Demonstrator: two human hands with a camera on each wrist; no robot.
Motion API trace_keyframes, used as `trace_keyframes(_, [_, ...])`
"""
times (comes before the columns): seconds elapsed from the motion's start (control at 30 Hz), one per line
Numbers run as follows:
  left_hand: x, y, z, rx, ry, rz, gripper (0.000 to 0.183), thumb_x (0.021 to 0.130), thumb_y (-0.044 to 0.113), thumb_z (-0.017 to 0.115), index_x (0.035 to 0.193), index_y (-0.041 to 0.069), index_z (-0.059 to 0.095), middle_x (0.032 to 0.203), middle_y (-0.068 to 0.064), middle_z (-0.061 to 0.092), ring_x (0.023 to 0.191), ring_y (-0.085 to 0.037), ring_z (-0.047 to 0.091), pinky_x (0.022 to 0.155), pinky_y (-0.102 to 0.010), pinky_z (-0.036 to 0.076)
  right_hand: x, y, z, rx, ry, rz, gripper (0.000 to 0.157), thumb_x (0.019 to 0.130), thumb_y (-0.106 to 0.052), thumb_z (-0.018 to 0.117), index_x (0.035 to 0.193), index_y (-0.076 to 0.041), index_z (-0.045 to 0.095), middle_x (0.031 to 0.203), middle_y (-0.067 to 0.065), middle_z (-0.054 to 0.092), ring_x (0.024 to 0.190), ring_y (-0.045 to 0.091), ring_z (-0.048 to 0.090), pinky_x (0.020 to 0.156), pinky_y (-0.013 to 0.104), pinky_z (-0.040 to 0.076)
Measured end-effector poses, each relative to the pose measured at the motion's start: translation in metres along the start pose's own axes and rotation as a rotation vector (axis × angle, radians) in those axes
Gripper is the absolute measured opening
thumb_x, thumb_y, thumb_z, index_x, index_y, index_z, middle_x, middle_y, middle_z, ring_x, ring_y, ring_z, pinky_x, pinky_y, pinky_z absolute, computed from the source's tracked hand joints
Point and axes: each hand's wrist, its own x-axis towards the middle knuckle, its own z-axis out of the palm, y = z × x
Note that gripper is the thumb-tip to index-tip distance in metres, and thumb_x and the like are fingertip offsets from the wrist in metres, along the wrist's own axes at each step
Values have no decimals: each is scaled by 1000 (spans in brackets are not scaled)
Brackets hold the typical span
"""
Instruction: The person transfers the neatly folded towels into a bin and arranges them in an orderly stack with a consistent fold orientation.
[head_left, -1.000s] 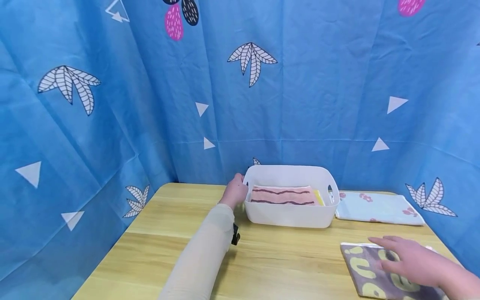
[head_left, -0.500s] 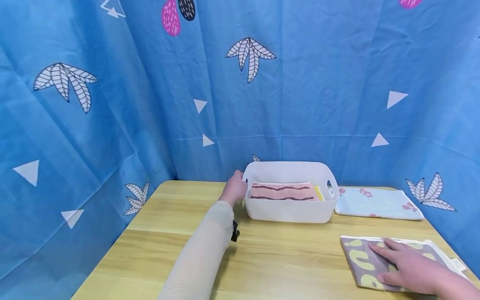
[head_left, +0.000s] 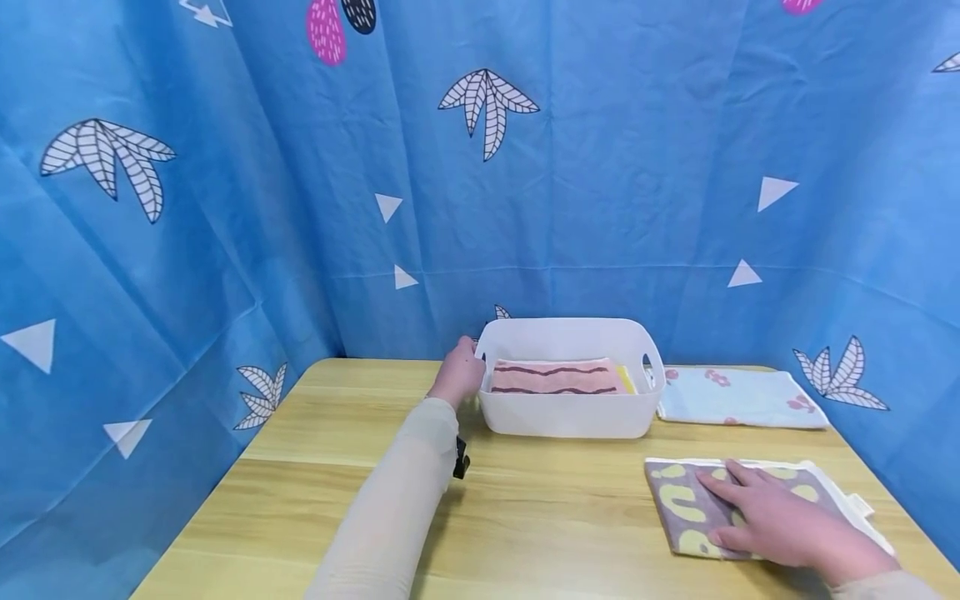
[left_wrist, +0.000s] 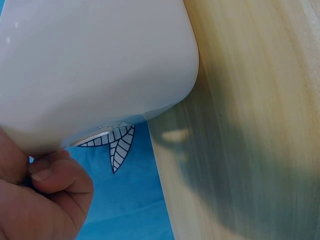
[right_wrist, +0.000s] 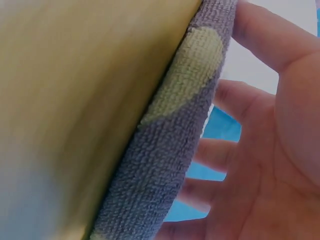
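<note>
One white basket [head_left: 567,415], gripped at its left end by the left hand [head_left: 459,371], holds one pink striped cloth [head_left: 555,377] and one yellow piece [head_left: 626,380]. Two folded cloths lie outside: a floral cloth [head_left: 750,398] just right of the basket, and a grey-yellow cloth [head_left: 681,515] to its front right. On that, the right hand [head_left: 772,521], hovering a second ago, now rests, fingers spread.

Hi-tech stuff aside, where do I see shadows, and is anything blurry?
Head view: bright, with a soft shadow beside the left sleeve; left wrist view: dimmer, a broad shadow across the wooden table; right wrist view: the table looks blurred, while the purple-grey towel near the right hand shows clear texture.
</note>
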Motion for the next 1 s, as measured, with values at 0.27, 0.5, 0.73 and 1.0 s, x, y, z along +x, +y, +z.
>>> trace_keyframes(0.27, [0,1,-2,-6,7,-22,33,104,11,44,137,5,43,115,-15,59,104,-30,59,92,-50,51,26,-54,4,16,-8,17,84,79,-62,76,147,-18,54,151,33,37,132,61,35,95,71,38])
trace_keyframes(0.5, [-1,2,0,-27,-2,-35,36,104,11,44,139,6,42,120,-15,58,108,-31,58,95,-52,49,39,-93,6,-22,-12,15,80,80,-61,77,147,-21,56,151,29,39,128,56,41,91,70,42])
trace_keyframes(0.73, [0,2,0,2,22,-7,34,104,11,44,137,4,42,118,-16,59,108,-31,59,94,-50,49,53,-128,9,-68,24,-33,78,83,-62,74,147,-22,55,149,30,41,124,53,46,90,65,46])
trace_keyframes(1.0, [-2,2,1,-8,18,-17,34,105,12,44,138,5,41,126,-17,58,114,-33,58,98,-52,48,72,-164,20,-133,40,-71,80,83,-67,69,148,-22,54,142,27,47,115,48,50,83,59,51])
